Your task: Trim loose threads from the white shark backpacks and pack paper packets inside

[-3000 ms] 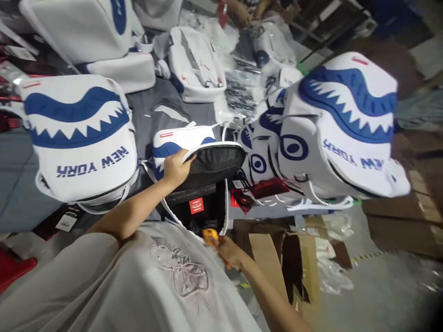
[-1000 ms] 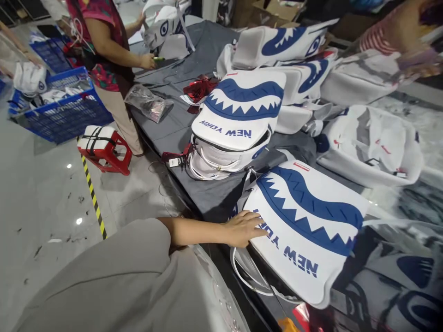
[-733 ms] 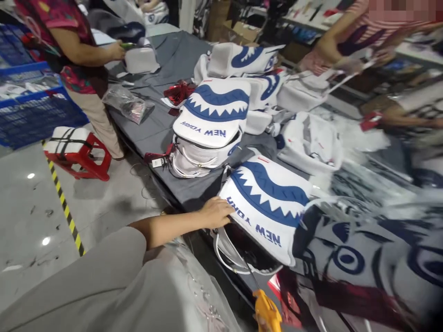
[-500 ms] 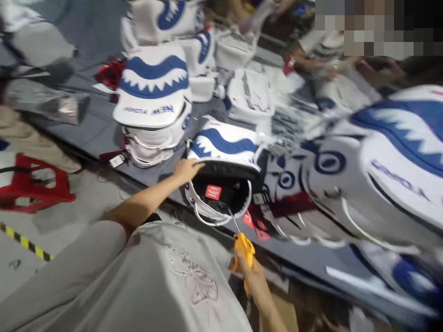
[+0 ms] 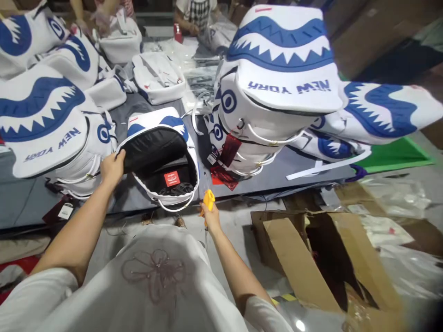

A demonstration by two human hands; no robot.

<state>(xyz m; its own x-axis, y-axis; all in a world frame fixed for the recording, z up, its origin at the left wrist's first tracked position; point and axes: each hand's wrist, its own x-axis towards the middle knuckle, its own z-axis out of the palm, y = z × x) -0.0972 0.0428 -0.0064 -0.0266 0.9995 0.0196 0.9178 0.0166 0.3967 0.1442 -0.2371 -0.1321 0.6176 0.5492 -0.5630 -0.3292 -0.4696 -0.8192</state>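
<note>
Left hand [image 5: 111, 167] grips the edge of the lifted flap [image 5: 154, 146], fingers curled over the rim, thumb under; it holds the flap up and back so the black lining shows. Right hand [image 5: 210, 217] is closed around a yellow tool [image 5: 208, 200], tip pointing up toward the bag.

Open bag [image 5: 162, 159] lies on the tabletop [image 5: 20, 203] straight ahead of the body, between the two hands, its mouth facing the person and hanging slightly over the near edge. Long axis runs away from the person, flap end far, opening near. A red label [image 5: 172, 178] sits inside the black interior, just below the flap. White handle loop [image 5: 175, 205] curves along the near rim of the mouth.

Left hand is on the bag; right hand is apart from it, just off the near right corner of the opening, below the tabletop edge. Tool tip is near the rim but I cannot tell if it touches.

Far left: closed bag [image 5: 44, 124] with shark-mouth print, just beside the left hand. Right of the open one: a stack of bags [image 5: 277, 92] with red tags [image 5: 229, 150] hanging. Lower right on the floor: open carton [image 5: 311, 258].
</note>
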